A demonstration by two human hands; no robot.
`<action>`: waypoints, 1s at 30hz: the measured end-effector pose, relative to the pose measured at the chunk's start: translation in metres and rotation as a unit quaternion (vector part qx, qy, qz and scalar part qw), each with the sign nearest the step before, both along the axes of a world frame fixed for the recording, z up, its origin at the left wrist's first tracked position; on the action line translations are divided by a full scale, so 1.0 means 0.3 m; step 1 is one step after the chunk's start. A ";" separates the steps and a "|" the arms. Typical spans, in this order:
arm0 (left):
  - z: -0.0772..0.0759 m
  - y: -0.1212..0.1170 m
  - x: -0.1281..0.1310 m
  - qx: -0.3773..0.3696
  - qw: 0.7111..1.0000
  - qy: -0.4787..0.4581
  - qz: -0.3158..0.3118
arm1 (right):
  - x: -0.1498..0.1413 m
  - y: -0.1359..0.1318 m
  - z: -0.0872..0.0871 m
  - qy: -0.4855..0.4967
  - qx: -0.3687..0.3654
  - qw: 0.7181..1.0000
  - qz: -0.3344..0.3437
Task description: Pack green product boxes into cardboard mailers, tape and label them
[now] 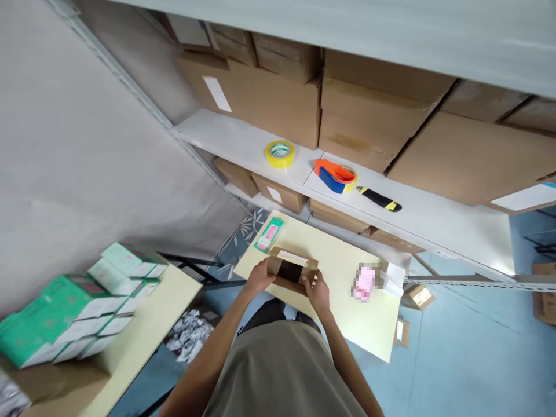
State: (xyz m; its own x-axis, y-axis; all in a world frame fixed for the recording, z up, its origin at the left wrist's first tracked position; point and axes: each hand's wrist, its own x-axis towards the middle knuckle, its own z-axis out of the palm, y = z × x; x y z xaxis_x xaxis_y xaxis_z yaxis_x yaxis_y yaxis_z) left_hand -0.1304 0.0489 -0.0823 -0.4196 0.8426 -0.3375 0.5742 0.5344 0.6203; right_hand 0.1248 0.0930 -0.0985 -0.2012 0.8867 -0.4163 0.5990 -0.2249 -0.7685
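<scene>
A small brown cardboard box [286,283] sits at the near edge of the pale yellow table [334,301], its middle looking dark, with a white strip along the far side. My left hand [259,276] grips the box's left end. At the other end, my right hand [318,293] has its thumb and fingers closed on the box's right side. Beyond the box to the left lies a green and pink package [269,234]. A blurred-out pink item [365,282] is on the table's right part, beside a white roll-like object [393,279].
A white shelf [234,136] ahead carries a yellow tape roll [280,154], an orange and blue tape dispenser [334,175], a black and yellow utility knife [379,198] and large cartons [360,121]. Green boxes [65,313] are stacked on the left table [167,301].
</scene>
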 end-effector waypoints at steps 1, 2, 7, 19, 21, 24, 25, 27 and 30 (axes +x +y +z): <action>0.005 -0.017 0.024 -0.022 0.999 0.023 -0.005 | -0.018 -0.004 -0.001 -0.020 -0.002 1.000 -0.003; 0.011 -0.036 0.050 -0.043 0.998 0.046 -0.010 | -0.032 -0.008 -0.002 -0.039 0.007 0.999 -0.005; 0.067 -0.175 0.177 -0.045 0.997 0.055 -0.003 | -0.035 -0.066 0.007 -0.072 0.116 0.988 0.068; 0.112 -0.700 -0.045 -0.086 0.987 0.081 0.106 | -0.411 -0.452 0.125 -0.196 0.236 0.907 0.287; 0.118 -0.821 -0.166 -0.088 0.982 0.090 0.142 | -0.555 -0.536 0.126 -0.190 0.249 0.893 0.323; 0.134 -1.027 -0.349 -0.092 0.971 0.100 0.198 | -0.794 -0.638 0.130 -0.141 0.268 0.870 0.388; 0.138 -1.097 -0.402 -0.095 0.966 0.101 0.219 | -0.874 -0.666 0.129 -0.116 0.272 0.863 0.409; 0.145 -1.229 -0.491 -0.103 0.955 0.098 0.260 | -1.026 -0.714 0.117 -0.062 0.268 0.853 0.444; 0.153 -1.389 -0.592 -0.105 0.943 0.095 0.301 | -1.219 -0.769 0.073 0.001 0.250 0.849 0.466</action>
State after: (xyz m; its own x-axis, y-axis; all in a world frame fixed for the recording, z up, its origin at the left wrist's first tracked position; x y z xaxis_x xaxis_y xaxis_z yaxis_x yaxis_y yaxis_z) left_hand -0.3081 -0.3680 -0.0365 -0.8701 0.3557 -0.3413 0.2182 0.8987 0.3805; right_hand -0.2408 -0.1378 -0.0765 -0.9121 0.4086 -0.0335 0.3365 0.6996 -0.6304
